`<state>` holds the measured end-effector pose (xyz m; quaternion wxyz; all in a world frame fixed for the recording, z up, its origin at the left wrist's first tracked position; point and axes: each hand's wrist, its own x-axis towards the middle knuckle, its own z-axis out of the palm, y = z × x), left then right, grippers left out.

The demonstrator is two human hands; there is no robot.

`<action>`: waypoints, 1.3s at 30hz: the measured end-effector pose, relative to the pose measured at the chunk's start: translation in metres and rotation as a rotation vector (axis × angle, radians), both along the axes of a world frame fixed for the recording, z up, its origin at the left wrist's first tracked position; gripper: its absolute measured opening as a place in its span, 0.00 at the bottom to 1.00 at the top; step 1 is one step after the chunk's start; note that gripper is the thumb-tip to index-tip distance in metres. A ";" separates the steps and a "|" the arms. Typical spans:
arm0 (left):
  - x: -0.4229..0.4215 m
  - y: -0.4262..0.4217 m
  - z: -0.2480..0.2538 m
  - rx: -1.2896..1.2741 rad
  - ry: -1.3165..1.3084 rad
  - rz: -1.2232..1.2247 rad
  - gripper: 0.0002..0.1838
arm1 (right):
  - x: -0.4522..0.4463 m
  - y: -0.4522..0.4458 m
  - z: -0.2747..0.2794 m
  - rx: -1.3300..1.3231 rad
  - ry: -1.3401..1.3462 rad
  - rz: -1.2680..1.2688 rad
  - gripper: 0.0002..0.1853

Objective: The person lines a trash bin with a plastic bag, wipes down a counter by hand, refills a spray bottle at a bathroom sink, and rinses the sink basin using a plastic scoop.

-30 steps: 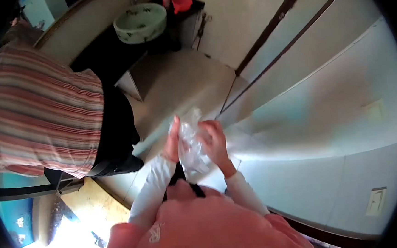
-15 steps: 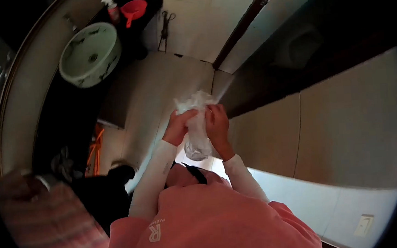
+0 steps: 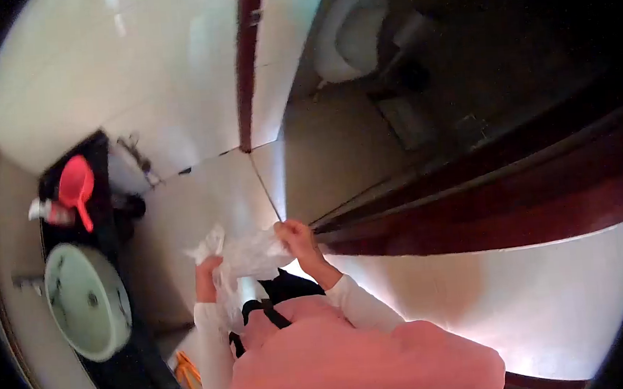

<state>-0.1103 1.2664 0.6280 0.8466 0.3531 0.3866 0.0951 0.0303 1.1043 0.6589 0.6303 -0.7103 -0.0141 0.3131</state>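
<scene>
A thin, translucent plastic bag [image 3: 254, 250] stretches between my two hands in front of my pink top. My left hand [image 3: 207, 278] grips its bunched end, with crumpled plastic sticking out above the fingers and more hanging down beside the wrist. At the other end, my right hand [image 3: 300, 244] pinches the plastic with its fingers curled in. Nothing can be made out inside the bag.
On the left, a dark counter [image 3: 126, 280] carries a round basin [image 3: 88, 300], a red dipper [image 3: 76, 183] and a spray bottle [image 3: 54, 212]. A dark doorway at upper right shows a white urinal [image 3: 354, 36]. Orange legs [image 3: 188, 373] stand below the counter.
The view has turned right, bringing the dark doorway in and leaving the person in the striped top out of sight. My hands have moved apart, spreading the bag sideways.
</scene>
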 end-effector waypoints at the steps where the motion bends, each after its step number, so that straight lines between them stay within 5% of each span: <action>1: 0.002 0.004 -0.004 -0.014 -0.004 -0.016 0.14 | -0.001 -0.004 0.000 0.006 -0.001 -0.050 0.12; 3: 0.020 0.021 -0.020 -0.025 -0.019 -0.063 0.15 | 0.015 -0.001 0.022 0.136 0.090 0.090 0.12; 6: 0.058 0.056 -0.055 -0.092 -0.035 -0.198 0.15 | 0.042 0.018 0.015 0.137 0.031 -0.021 0.11; 8: 0.082 0.061 -0.042 0.257 -0.176 -0.297 0.17 | 0.051 0.023 0.019 0.012 -0.050 -0.136 0.11; 13: 0.147 0.038 0.025 0.022 -0.173 -0.419 0.15 | 0.070 0.031 0.046 0.048 -0.120 -0.251 0.10; 16: 0.181 0.027 0.050 0.073 -0.260 -0.755 0.25 | 0.071 0.041 0.040 0.108 -0.181 -0.299 0.08; 18: 0.199 0.023 0.064 0.500 -0.155 -0.993 0.27 | 0.072 0.050 0.048 0.197 -0.243 -0.329 0.08; 20: 0.205 0.035 0.039 0.550 -0.199 -1.009 0.28 | 0.071 0.053 0.074 0.202 -0.272 -0.447 0.07; 22: 0.212 0.043 0.071 0.767 -0.187 -0.934 0.31 | 0.073 0.053 0.081 0.138 -0.335 -0.510 0.07; 24: 0.223 0.074 -0.017 1.134 -0.506 -0.983 0.34 | 0.069 0.052 0.088 0.095 -0.440 -0.600 0.07; 25: 0.229 0.077 -0.006 1.190 -0.685 -0.914 0.34 | 0.068 0.053 0.090 0.123 -0.520 -0.639 0.07; 26: 0.251 0.086 -0.005 1.728 -1.209 -0.774 0.31 | 0.067 0.055 0.096 0.197 -0.382 -0.727 0.08; 27: 0.249 0.088 -0.020 0.962 -0.643 -1.089 0.24 | 0.063 0.060 0.124 0.106 -0.312 -0.826 0.09; 29: 0.244 0.089 0.058 0.783 -0.509 -1.066 0.16 | 0.061 0.066 0.152 0.158 -0.352 -0.930 0.07; 34: 0.265 0.081 0.083 0.564 -0.603 -1.191 0.13 | 0.042 0.064 0.171 0.359 -0.715 -1.174 0.06; 39: 0.282 0.062 0.103 0.464 -0.700 -1.373 0.11 | -0.003 0.061 0.215 0.088 -0.971 -1.428 0.08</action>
